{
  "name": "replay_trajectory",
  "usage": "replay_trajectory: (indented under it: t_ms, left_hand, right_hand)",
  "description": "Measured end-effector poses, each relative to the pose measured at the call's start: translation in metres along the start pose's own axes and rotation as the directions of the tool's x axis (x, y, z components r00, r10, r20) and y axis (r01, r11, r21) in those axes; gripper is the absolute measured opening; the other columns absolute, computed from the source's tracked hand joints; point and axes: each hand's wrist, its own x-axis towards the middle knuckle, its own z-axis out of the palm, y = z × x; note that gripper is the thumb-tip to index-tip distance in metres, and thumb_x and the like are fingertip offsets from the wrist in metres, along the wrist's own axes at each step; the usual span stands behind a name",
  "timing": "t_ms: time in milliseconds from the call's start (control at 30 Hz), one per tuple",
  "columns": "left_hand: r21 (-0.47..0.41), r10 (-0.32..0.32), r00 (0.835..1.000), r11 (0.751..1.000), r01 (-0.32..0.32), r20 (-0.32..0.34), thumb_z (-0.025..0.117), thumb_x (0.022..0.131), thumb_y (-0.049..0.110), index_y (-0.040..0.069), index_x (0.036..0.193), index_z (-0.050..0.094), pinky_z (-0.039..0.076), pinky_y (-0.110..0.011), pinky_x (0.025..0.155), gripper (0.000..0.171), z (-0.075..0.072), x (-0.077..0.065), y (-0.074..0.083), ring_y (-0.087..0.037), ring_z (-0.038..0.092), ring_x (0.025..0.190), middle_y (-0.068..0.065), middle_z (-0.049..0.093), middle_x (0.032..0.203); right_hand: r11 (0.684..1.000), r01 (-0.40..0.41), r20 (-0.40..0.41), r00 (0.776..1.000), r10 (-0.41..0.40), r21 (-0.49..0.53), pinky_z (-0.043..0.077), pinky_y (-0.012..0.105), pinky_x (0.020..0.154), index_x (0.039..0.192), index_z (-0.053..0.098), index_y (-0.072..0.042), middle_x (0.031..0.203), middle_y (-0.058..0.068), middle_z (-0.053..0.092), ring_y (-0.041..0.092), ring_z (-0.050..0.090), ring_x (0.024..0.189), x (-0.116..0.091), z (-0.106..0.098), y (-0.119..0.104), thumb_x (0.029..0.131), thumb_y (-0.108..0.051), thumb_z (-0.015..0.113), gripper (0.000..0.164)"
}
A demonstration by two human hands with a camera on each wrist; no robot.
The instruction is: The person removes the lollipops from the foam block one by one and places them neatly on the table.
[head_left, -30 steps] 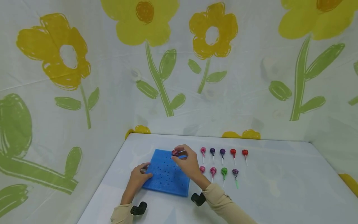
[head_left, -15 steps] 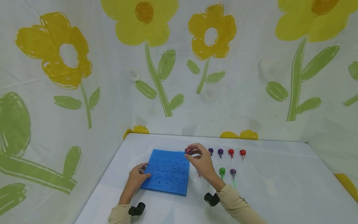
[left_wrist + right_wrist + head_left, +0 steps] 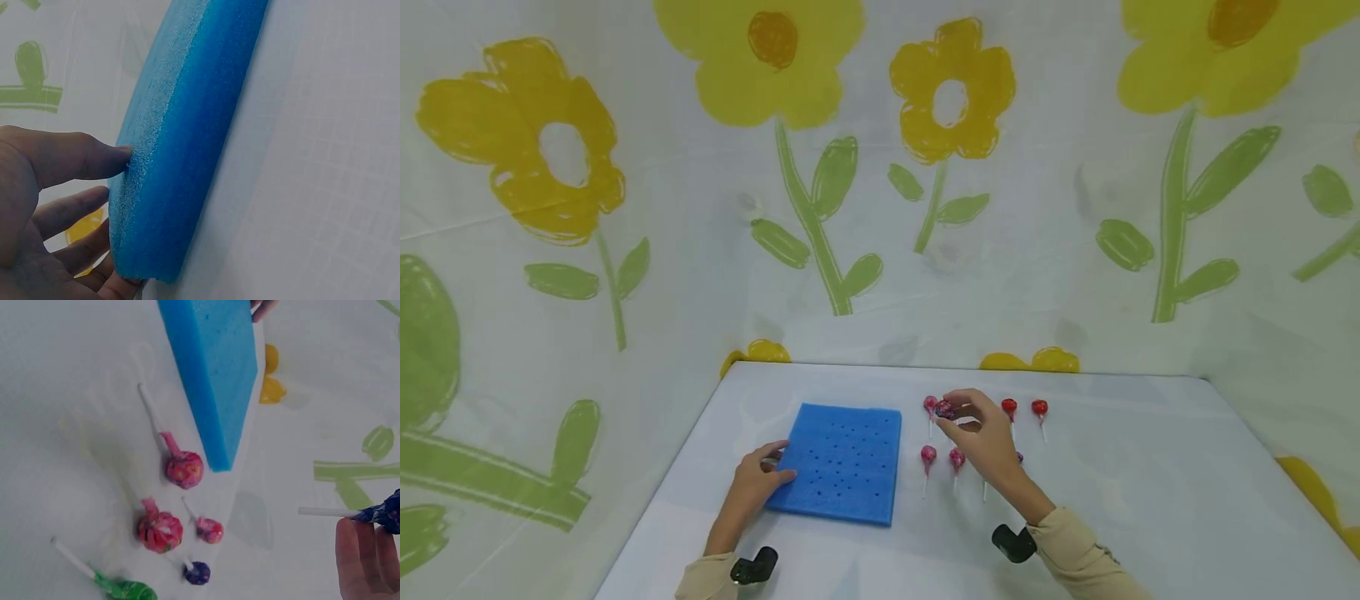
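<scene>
My right hand (image 3: 987, 440) pinches a lollipop (image 3: 945, 409) in a dark purple and red wrapper, above the lollipop rows. In the right wrist view that lollipop (image 3: 389, 514) lies over the fingers, its white stick pointing left. My left hand (image 3: 752, 483) grips the left edge of a blue foam board (image 3: 842, 467) dotted with small holes. Up close in the left wrist view, the thumb of the left hand (image 3: 62, 187) presses the board's edge (image 3: 169, 156) and the fingers reach around its side.
Right of the board lie pink lollipops (image 3: 928, 455), red lollipops (image 3: 1039, 407), a green lollipop (image 3: 128, 589) and a small dark purple lollipop (image 3: 197, 573). My right hand covers part of the rows. A flowered cloth (image 3: 700, 275) stands behind the white table (image 3: 1120, 483).
My right hand has carried the lollipop rightward, from above the board to above the lollipop rows. The left hand keeps its hold on the board. The head view has shifted slightly.
</scene>
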Motion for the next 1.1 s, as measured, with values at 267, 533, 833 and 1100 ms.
replay_trajectory:
  t_ms: [267,533,833,1100]
  left_hand:
    - [0.005,-0.016,1.000,1.000,0.016,-0.004,0.071,0.080,0.011,0.002,0.128,0.056,0.046,-0.046,0.081,0.052,0.001,0.000,-0.002,-0.029,0.055,0.097,-0.018,0.059,0.114]
    - [0.004,-0.014,1.000,1.000,0.014,-0.006,0.071,0.080,0.010,0.001,0.128,0.056,0.045,-0.048,0.082,0.052,0.002,0.000,-0.001,-0.030,0.054,0.098,-0.019,0.059,0.115]
    - [-0.004,-0.015,1.000,1.000,0.015,0.001,0.071,0.080,0.010,0.001,0.128,0.056,0.045,-0.049,0.084,0.051,0.002,-0.002,-0.002,-0.031,0.054,0.100,-0.019,0.059,0.115]
    - [-0.007,-0.015,1.000,1.000,0.015,0.002,0.071,0.081,0.011,0.003,0.129,0.056,0.045,-0.047,0.083,0.051,0.002,0.001,-0.004,-0.029,0.053,0.100,-0.017,0.058,0.116]
  right_hand:
    - [0.997,0.007,-0.031,0.999,-0.009,-0.073,0.050,0.020,0.075,0.110,0.062,-0.009,0.105,0.005,0.064,0.019,0.062,0.091,-0.006,-0.030,0.007,0.083,-0.013,0.073,0.030]
    - [0.991,-0.022,-0.052,0.999,0.016,-0.129,0.050,0.019,0.073,0.110,0.062,-0.008,0.104,0.003,0.064,0.017,0.061,0.090,-0.013,-0.049,0.013,0.082,-0.010,0.073,0.030]
    - [0.992,-0.035,-0.058,0.998,0.028,-0.122,0.051,0.020,0.071,0.109,0.062,-0.005,0.103,0.007,0.063,0.015,0.061,0.087,-0.021,-0.067,0.023,0.083,-0.015,0.072,0.029]
    - [0.996,-0.065,-0.045,0.997,0.062,-0.069,0.053,0.024,0.068,0.113,0.059,-0.003,0.104,0.010,0.061,0.013,0.062,0.086,-0.028,-0.086,0.045,0.086,-0.019,0.070,0.033]
